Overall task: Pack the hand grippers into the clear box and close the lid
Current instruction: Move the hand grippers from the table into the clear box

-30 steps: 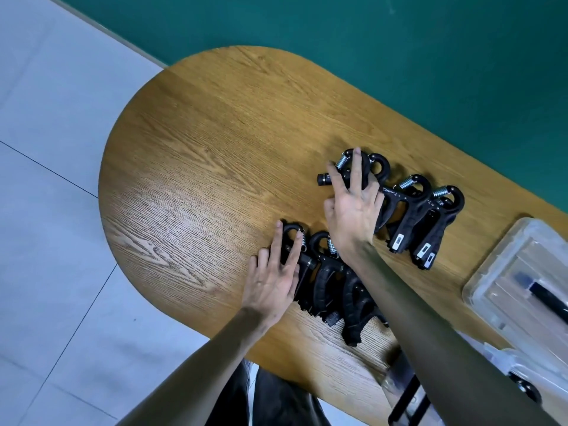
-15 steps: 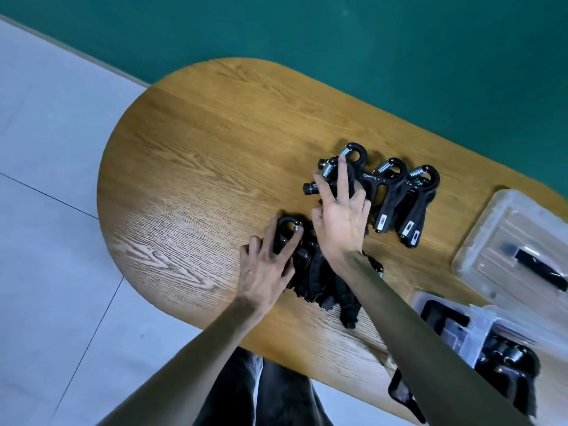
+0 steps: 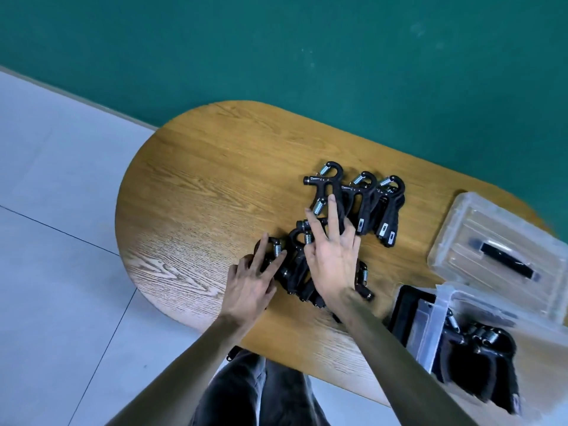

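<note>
Both hands (image 3: 333, 262) press hand grippers (image 3: 365, 201), seemingly clear of table (image 3: 199, 216) edges

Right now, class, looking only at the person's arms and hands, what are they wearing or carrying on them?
Nothing is worn on either one. The left hand and right hand are bare, with no gloves, rings or watch visible. Both forearms are uncovered as far as the frame's lower edge, no sleeve showing. The fingers carry no tape or markings.
</note>
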A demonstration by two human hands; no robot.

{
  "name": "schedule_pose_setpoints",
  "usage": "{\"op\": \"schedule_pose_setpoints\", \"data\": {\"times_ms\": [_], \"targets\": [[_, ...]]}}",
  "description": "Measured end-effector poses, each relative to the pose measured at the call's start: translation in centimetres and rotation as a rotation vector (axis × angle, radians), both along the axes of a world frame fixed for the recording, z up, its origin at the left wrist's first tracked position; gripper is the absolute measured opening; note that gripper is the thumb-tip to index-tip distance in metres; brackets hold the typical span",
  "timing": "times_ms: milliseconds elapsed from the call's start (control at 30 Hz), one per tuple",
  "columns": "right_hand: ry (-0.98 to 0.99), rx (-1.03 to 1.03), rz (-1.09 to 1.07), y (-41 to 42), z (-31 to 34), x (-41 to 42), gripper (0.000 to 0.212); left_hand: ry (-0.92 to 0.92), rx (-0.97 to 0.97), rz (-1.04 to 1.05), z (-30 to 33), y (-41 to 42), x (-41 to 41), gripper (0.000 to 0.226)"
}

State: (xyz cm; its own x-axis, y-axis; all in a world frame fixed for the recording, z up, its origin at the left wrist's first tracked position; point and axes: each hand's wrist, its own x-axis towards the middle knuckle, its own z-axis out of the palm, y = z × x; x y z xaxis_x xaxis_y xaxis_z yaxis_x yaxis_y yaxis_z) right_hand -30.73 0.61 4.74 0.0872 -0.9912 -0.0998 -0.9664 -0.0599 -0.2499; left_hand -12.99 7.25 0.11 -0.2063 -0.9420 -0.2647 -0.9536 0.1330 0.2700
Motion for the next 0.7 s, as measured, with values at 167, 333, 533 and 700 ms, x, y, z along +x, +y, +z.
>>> {"op": "schedule_pose_setpoints", "data": {"times_ms": [167,333,533,700], "targets": [[0.012,0.009,-0.037,3.9,3.0,-0.2,0.071,-0.033,0.043,-0.009,3.7,1.3,0.3,0.089],[0.035,0.014,-0.075,7.8,5.8,-1.4,0.073,-0.025,0.054,-0.023,7.5,2.4,-0.4,0.077],[0.049,-0.013,-0.131,11.4,7.9,-3.4,0.072,-0.001,0.006,-0.045,11.2,3.6,-3.4,0.071],[0.004,-0.066,-0.210,13.9,8.6,-5.5,0.071,0.096,0.006,0.087,13.4,5.6,-7.9,0.072]]}}
